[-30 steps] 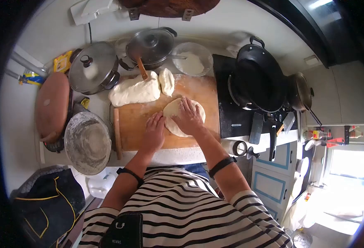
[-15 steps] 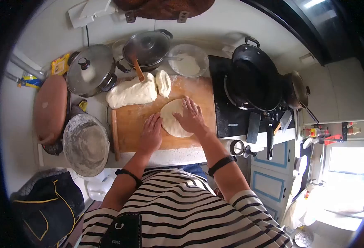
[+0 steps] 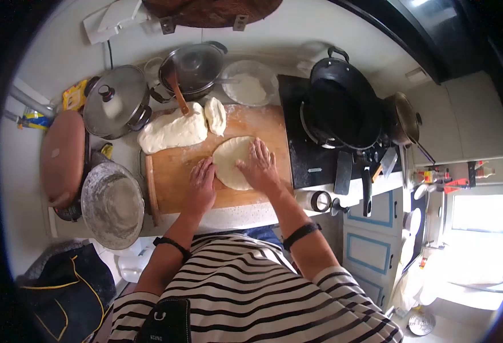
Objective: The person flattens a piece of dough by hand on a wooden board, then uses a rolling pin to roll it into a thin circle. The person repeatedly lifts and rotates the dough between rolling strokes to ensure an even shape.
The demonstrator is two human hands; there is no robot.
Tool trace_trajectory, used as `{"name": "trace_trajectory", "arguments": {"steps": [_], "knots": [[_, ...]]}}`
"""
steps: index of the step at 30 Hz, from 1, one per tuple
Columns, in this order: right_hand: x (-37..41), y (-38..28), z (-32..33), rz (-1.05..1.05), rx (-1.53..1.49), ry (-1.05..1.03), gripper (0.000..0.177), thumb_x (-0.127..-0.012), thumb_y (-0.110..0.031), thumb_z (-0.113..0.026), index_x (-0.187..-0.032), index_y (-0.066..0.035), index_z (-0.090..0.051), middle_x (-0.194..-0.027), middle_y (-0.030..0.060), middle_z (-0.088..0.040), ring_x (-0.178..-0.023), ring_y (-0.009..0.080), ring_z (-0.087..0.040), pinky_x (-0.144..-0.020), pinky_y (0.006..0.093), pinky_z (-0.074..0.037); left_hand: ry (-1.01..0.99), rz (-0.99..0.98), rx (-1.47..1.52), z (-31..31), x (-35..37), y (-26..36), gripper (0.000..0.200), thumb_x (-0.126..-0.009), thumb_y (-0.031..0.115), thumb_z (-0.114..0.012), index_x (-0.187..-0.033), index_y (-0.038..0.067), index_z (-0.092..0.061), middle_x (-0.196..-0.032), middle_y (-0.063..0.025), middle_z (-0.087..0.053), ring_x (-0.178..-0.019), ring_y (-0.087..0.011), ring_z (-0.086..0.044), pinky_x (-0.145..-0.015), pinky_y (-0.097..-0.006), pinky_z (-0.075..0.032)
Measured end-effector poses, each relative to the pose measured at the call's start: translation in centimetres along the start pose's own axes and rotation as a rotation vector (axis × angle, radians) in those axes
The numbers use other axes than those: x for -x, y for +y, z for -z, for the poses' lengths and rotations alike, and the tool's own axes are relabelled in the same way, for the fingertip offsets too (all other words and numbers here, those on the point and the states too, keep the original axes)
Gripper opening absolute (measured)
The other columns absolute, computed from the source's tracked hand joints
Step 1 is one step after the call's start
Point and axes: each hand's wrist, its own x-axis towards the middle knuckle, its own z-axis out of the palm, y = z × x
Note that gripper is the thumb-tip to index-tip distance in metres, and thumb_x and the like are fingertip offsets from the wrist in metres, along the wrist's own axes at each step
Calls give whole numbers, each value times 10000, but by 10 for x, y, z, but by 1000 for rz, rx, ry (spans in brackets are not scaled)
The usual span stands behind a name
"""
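A flat round of dough point(image 3: 228, 162) lies on the wooden board point(image 3: 177, 188). On its right part rests my right hand point(image 3: 260, 166), fingers stretched out and pressed on the surface. My left hand point(image 3: 203, 182) lies at the left edge of the round, fingers extended and touching the rim, partly on the board. Behind the round sits a large block of dough point(image 3: 171, 130). Beside that block is a narrow cut strip of dough point(image 3: 215, 116). A wooden-handled tool point(image 3: 178, 94) stands with its handle end against the big block.
A floury metal bowl point(image 3: 113, 206) stands left of the board. Lidded pots point(image 3: 116, 102) and a clear bowl with flour point(image 3: 250, 84) are behind. To the right, a black wok point(image 3: 343, 103) sits on the stove, near a cleaver point(image 3: 344, 171). A glass jar point(image 3: 320, 201) stands at the counter's front edge.
The whole view has shifted slightly, so things appear a little further left. My right hand has slid slightly toward the right side of the round; my left hand stays at its left edge.
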Motion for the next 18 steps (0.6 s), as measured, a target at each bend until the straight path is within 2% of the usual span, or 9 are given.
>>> {"name": "trace_trajectory", "arguments": {"steps": [2,5,9,13,17,18], "knots": [[4,1,1,-34,-40,37,898,-926,-564,-572,-1524,40,-283,-1623,233,-221,-1517,382,-187,-1176,631,-194,-2,-15,4,-1,-1,1,367,-868,-25,-540,-1232,-6,-570,-1386,-183,-551,-1306,-379,-502,-1117,-498,-371],[24,1,5,42,106,-10,861,-970,-575,-497,-1528,42,-277,-1630,234,-203,-1519,373,-185,-1180,628,-185,24,-15,14,-3,0,-2,375,-861,-30,-544,-1234,-4,-564,-1383,-182,-552,-1304,-380,-502,-1113,-496,-378],[11,6,8,-67,-66,-27,875,-935,-550,-567,-1517,46,-298,-1623,225,-230,-1518,377,-188,-1186,617,-187,-12,-4,-10,3,2,3,375,-854,-33,-553,-1228,0,-566,-1384,-179,-552,-1310,-374,-498,-1108,-492,-388],[28,14,-1,50,112,47,850,-960,-583,-508,-1508,38,-315,-1601,244,-272,-1489,378,-262,-1161,635,-228,19,-6,7,1,0,3,367,-858,-27,-558,-1223,3,-567,-1385,-182,-551,-1313,-373,-497,-1109,-490,-388],[23,15,3,-50,-4,70,879,-957,-595,-497,-1527,38,-280,-1612,245,-245,-1490,384,-260,-1179,600,-223,-3,-17,-4,1,-2,1,354,-861,-27,-565,-1213,4,-570,-1378,-181,-555,-1302,-377,-505,-1106,-492,-388],[31,14,0,47,45,190,873,-962,-596,-485,-1526,39,-286,-1611,247,-246,-1491,391,-253,-1186,594,-211,9,-21,10,0,-4,0,353,-862,-26,-566,-1214,4,-570,-1377,-181,-556,-1301,-378,-506,-1105,-494,-387]]}}
